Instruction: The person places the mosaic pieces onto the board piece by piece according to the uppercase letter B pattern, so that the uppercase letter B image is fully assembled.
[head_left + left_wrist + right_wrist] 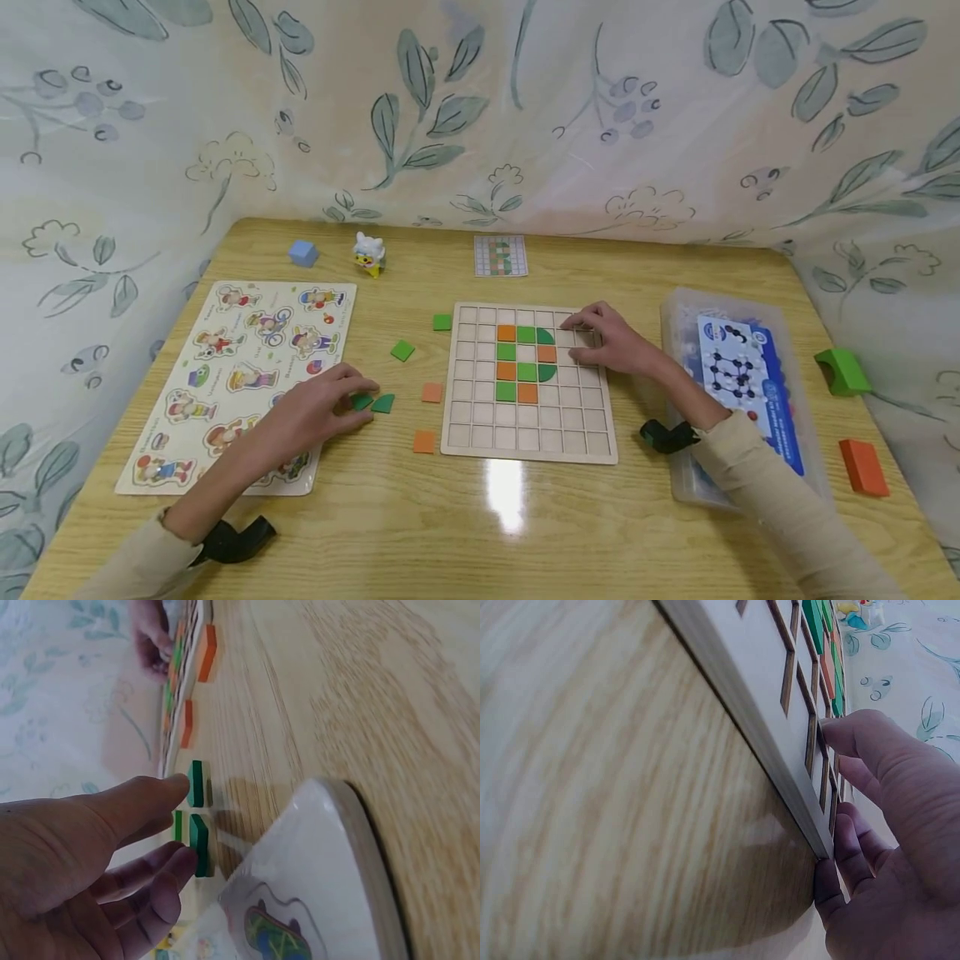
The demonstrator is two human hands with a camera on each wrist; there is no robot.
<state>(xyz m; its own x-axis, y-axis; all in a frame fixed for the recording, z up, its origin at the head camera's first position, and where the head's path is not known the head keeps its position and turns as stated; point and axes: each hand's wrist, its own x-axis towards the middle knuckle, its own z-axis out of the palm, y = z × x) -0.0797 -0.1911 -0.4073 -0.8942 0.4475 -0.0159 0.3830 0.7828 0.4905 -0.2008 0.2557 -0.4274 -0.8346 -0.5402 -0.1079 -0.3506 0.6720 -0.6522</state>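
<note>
My left hand [326, 404] is low over the table, its thumb and fingers spread around a dark green quarter-circle tile [362, 402]. A second dark green quarter-circle tile [383, 404] lies just to its right. In the left wrist view, the fingertips are right at the nearer green tile [199, 846], with the thumb tip beside the other green tile [196, 784]. My right hand [611, 337] rests at the right side of a wooden grid board [476, 429], thumb and fingers apart over its squares. Orange, light green and dark green tiles [527, 372] fill the board's middle squares.
Loose green [402, 351] and orange squares [423, 442] lie left of the board. A pattern card [501, 256] is behind it. A picture puzzle [247, 379] lies at left, a plastic box [690, 333] at right. Blocks and a small figurine [369, 253] stand near the edges.
</note>
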